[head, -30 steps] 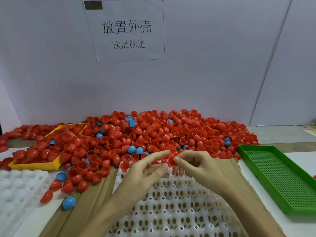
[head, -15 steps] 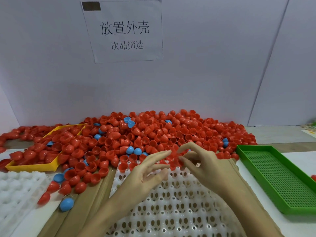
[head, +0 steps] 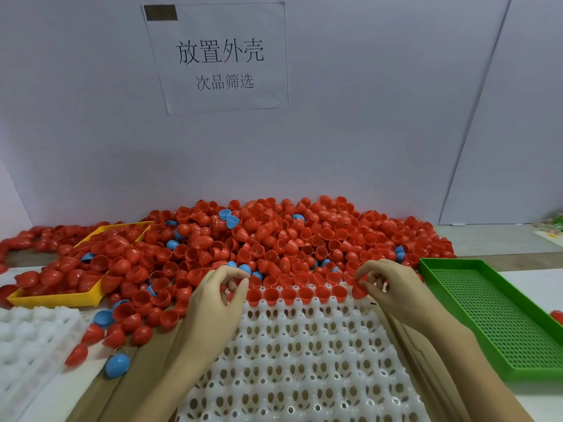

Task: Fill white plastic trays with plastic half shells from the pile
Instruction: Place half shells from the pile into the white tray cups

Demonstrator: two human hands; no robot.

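At the far edge of the white tray, the left hand curls empty-fingered beside the seated row. The right hand pinches a red shell at the row's right end; seat it open side up, fully down, before reaching into the pile.

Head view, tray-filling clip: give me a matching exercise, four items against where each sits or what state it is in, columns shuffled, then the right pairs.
Items:
1. green tray
2. yellow tray
3. white tray
4. right hand

Place or state:
A. heaped with red shells, at the left
B. pinches a red shell at the far right end of the filled row
C. holds no shells in view, at the right
D. one far row of red shells, the cells nearer the person unfilled

Pairs: 1-C, 2-A, 3-D, 4-B
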